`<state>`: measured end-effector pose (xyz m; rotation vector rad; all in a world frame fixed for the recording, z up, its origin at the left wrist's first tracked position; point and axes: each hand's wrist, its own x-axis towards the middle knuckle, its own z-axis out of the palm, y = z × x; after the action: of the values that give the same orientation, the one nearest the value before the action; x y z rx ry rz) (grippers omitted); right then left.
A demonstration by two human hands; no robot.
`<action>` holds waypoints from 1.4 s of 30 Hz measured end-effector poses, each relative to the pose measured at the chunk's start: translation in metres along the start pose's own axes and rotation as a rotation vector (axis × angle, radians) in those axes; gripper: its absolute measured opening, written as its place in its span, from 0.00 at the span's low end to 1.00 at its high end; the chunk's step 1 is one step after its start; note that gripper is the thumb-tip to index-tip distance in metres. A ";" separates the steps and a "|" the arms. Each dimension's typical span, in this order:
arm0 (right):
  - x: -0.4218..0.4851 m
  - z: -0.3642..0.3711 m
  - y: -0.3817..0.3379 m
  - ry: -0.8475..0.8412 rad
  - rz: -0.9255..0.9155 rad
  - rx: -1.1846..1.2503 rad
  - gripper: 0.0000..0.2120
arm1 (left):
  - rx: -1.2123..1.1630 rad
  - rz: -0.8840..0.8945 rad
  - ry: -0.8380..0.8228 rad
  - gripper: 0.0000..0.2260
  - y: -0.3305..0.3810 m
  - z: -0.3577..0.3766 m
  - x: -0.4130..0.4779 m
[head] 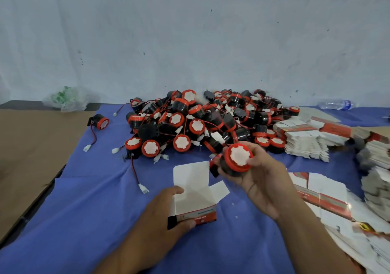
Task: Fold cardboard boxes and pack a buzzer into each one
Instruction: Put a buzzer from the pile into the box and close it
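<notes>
Your right hand (259,180) has its fingers curled round a black cylindrical plastic buzzer with a red rim and white face (239,156), held just above and to the right of the box. Your left hand (160,216) pinches the small white cardboard box with a red-and-grey printed front (196,191) at its lower left corner. The top flaps are open and the box rests on the blue cloth (88,210).

Handling, judged: the buzzer is rigid, light and smooth-sided. Grip the black barrel. Its lead, if like those in the pile of buzzers (200,121) beyond, may snag on the flaps. The box is thin and easily crushed, so hold it by the edges.

Print on the box front: too blurred to read.
</notes>
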<state>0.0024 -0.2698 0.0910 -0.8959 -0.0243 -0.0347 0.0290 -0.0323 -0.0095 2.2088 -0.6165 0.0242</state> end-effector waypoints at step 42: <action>-0.010 -0.031 -0.041 -0.469 0.158 0.403 0.24 | -0.145 0.362 -0.047 0.26 0.148 0.019 0.031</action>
<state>-0.0093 -0.3193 0.1037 -0.4842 -0.3849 0.3187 -0.0119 -0.1396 0.0907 1.9394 -1.0051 0.1118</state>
